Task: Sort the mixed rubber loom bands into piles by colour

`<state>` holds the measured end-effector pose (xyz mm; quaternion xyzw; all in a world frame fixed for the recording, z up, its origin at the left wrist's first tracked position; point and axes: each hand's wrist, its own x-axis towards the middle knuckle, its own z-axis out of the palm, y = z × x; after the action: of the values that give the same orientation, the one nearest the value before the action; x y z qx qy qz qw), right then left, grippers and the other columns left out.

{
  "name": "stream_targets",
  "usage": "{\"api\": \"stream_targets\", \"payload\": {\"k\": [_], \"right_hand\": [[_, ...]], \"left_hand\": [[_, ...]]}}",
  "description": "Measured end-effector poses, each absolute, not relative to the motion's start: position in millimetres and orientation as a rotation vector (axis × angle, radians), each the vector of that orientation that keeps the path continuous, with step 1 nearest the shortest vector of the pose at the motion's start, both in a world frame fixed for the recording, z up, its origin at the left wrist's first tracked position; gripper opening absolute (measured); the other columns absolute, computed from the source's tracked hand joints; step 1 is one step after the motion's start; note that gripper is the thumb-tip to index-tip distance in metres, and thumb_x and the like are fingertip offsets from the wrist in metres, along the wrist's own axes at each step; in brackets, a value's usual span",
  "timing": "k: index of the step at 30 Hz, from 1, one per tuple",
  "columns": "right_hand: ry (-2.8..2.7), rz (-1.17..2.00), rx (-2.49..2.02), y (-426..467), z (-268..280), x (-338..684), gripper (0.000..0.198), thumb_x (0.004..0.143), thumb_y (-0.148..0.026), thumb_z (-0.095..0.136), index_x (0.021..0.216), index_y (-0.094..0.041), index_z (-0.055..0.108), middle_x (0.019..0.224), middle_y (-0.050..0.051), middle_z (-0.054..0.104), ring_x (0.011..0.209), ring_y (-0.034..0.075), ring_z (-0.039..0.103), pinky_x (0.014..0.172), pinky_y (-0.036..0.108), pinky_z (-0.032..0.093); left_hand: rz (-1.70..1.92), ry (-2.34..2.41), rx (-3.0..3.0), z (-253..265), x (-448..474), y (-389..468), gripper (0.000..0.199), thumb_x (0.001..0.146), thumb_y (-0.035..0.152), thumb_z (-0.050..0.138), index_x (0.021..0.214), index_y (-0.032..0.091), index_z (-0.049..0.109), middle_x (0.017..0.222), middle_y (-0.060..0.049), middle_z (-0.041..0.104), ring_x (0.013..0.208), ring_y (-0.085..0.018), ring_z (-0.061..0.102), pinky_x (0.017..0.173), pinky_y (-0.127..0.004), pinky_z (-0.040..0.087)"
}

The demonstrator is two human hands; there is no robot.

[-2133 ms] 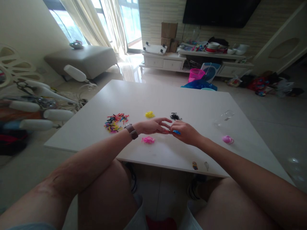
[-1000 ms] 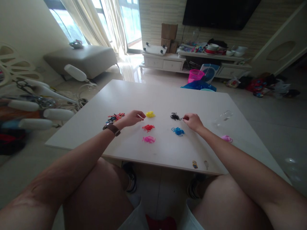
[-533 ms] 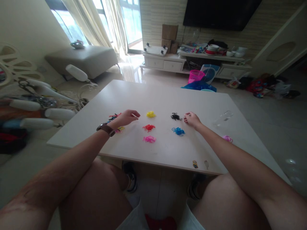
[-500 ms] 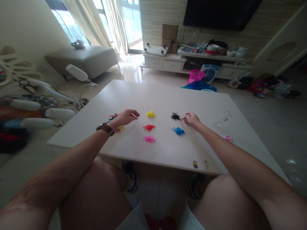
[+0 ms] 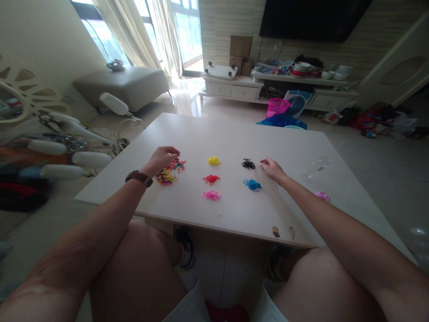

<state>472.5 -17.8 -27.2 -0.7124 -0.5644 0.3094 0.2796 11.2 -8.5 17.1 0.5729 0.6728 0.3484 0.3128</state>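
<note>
A pile of mixed-colour small rubber bands point(image 5: 166, 177) lies on the left of the white table point(image 5: 187, 129). Just over its far side is my left hand point(image 5: 164, 158), fingers loosely bent and apart, nothing visible in them. Toward the middle lie sorted heaps: yellow bands point(image 5: 213, 160), red bands point(image 5: 211, 180) and pink bands point(image 5: 212, 195) in one column, black bands point(image 5: 248, 164) and blue bands point(image 5: 252, 184) in another. My right hand point(image 5: 273, 170) rests beside the black heap, a small gap from it, with loosely stretched fingers that hold nothing I can see.
On the right of the table lie a clear bottle point(image 5: 318, 167) and a lilac bundle point(image 5: 322, 196). Near the front edge are a small yellow cartoon figure point(image 5: 275, 231) and a pale flat piece point(image 5: 292, 232). A pink basket point(image 5: 278, 106) stands beyond the table.
My left hand has moved left, from near the yellow heap back to the mixed pile, uncovering more of it. My right hand has drawn slightly away from the black heap.
</note>
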Motion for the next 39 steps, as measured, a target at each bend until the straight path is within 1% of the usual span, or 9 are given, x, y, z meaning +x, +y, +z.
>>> {"api": "stream_targets", "payload": {"k": [3,5,8,14,19,22,25,32,39], "right_hand": [[-1.930,0.526,-1.945,-25,-24,484,0.019,0.086,-0.028,0.058,0.099,-0.017,0.067,0.115,0.013,0.069,0.107,0.025,0.063,0.099,0.036,0.045],[-2.202,0.358,-1.946,-29,-23,491,0.021,0.085,-0.029,0.057,0.098,-0.017,0.069,0.115,0.013,0.069,0.111,0.027,0.061,0.101,0.035,0.043],[-2.343,0.332,-1.999,-32,-23,497,0.026,0.088,-0.034,0.052,0.098,-0.018,0.070,0.114,0.013,0.070,0.108,0.026,0.064,0.096,0.033,0.046],[-2.548,0.346,-1.950,-34,-28,497,0.026,0.087,-0.034,0.052,0.099,-0.020,0.070,0.111,0.012,0.071,0.101,0.026,0.067,0.088,0.033,0.046],[-2.583,0.235,-1.990,-38,-27,494,0.027,0.089,-0.037,0.049,0.102,-0.022,0.067,0.111,0.011,0.069,0.092,0.026,0.066,0.079,0.034,0.045],[-2.596,0.201,-1.983,-41,-26,493,0.027,0.089,-0.037,0.049,0.104,-0.022,0.066,0.111,0.011,0.068,0.091,0.025,0.065,0.078,0.034,0.044],[-2.602,0.186,-1.993,-42,-25,491,0.027,0.089,-0.037,0.049,0.105,-0.021,0.065,0.111,0.011,0.067,0.092,0.026,0.065,0.078,0.035,0.044],[-2.622,0.131,-2.003,-44,-23,488,0.028,0.090,-0.037,0.050,0.107,-0.021,0.065,0.110,0.011,0.067,0.091,0.025,0.064,0.079,0.035,0.045],[-2.633,0.145,-2.003,-43,-24,489,0.027,0.090,-0.037,0.052,0.107,-0.021,0.066,0.111,0.012,0.066,0.094,0.025,0.063,0.084,0.036,0.045]], "left_hand": [[0.882,1.825,1.569,19,-4,-11,0.031,0.059,0.033,0.072,0.084,0.015,0.077,0.072,-0.006,0.073,0.065,-0.017,0.064,0.058,-0.024,0.046],[0.801,1.830,1.598,19,-13,-13,0.031,0.057,0.035,0.074,0.080,0.015,0.077,0.069,-0.005,0.072,0.066,-0.018,0.063,0.058,-0.025,0.045],[0.655,1.820,1.631,16,-24,-15,0.029,0.054,0.036,0.076,0.073,0.015,0.077,0.069,-0.005,0.072,0.067,-0.019,0.062,0.058,-0.025,0.044],[0.401,1.820,1.670,3,-30,-17,0.027,0.053,0.036,0.077,0.072,0.017,0.077,0.068,-0.004,0.071,0.067,-0.019,0.062,0.055,-0.025,0.043],[0.133,1.854,1.650,-1,-25,-15,0.035,0.049,0.031,0.080,0.080,0.016,0.076,0.072,-0.005,0.071,0.064,-0.019,0.061,0.049,-0.023,0.041],[0.027,1.876,1.685,-2,-23,-11,0.034,0.051,0.030,0.080,0.082,0.016,0.077,0.074,-0.006,0.072,0.065,-0.019,0.062,0.050,-0.022,0.042],[0.013,1.854,1.725,-6,-23,-7,0.029,0.055,0.033,0.078,0.079,0.017,0.078,0.069,-0.004,0.070,0.061,-0.017,0.059,0.049,-0.022,0.040],[0.079,1.705,1.802,-18,-23,-6,0.020,0.050,0.029,0.076,0.066,0.018,0.076,0.057,-0.005,0.066,0.051,-0.016,0.054,0.044,-0.023,0.037],[0.136,1.733,1.727,-4,-14,-10,0.014,0.050,0.027,0.075,0.060,0.017,0.073,0.049,-0.001,0.059,0.047,-0.014,0.048,0.044,-0.024,0.034]]}}
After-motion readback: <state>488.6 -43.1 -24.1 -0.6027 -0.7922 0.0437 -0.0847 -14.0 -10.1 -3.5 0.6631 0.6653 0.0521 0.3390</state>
